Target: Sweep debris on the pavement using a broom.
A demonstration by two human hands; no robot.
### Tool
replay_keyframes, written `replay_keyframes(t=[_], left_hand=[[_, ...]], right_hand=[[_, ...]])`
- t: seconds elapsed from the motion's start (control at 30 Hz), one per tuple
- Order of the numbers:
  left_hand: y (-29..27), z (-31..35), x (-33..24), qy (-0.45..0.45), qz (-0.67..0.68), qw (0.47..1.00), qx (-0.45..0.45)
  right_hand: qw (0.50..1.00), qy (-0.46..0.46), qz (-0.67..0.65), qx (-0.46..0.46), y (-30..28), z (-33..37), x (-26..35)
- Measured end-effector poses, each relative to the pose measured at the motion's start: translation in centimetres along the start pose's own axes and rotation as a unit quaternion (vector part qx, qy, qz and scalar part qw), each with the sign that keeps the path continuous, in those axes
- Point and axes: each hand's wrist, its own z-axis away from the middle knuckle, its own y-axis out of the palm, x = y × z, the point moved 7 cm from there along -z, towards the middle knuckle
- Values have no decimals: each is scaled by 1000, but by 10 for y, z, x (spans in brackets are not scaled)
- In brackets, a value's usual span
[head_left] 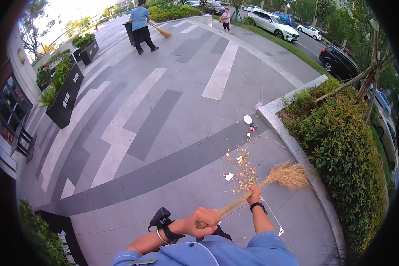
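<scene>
A straw broom point(290, 175) slants across in front of me, its bristles on the paving against the low stone kerb. My left hand point(207, 221) is closed round the top end of its wooden handle. Further down, just above the bristles, my right hand point(253, 194) grips the same handle. Dry leaves point(241, 174) lie scattered left of the bristles. Among them is a white paper scrap point(229, 176). Farther off are a white crumpled piece point(248, 119) and a red-and-blue wrapper point(252, 128). A thin white-edged object point(275, 217) shows beside my right forearm, mostly hidden.
The stone kerb point(292, 142) borders a hedge point(341, 146) on the right. Dark planters point(65, 99) stand at the left. Far off, a person in blue point(140, 24) has another broom point(163, 32) beside a dark bin point(129, 33). Another person point(226, 20) stands near parked cars point(275, 24).
</scene>
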Motion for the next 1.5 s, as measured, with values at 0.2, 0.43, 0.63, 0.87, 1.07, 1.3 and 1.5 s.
replay_keyframes(t=[0.2,0.43,0.63,0.87,1.07,1.3,1.5], left_hand=[[-81,2,-36,-15,-116,986,-120],[-126,55,-100,-7,-186,966,-178],[-149,130,-197,98,-113,978,-145],[-223,210,-221,120,69,986,-92],[-216,189,-154,-2,197,980,22],[-169,174,-71,-128,204,949,202],[-311,169,-73,-79,141,987,-4]], right_hand=[[988,-101,-32,113,123,-109,109],[971,-166,-21,171,160,-146,249],[980,-171,-38,96,119,-79,347],[990,-63,93,82,75,55,358],[966,172,165,104,59,182,295],[935,260,171,169,112,282,191],[943,187,181,209,227,143,240]])
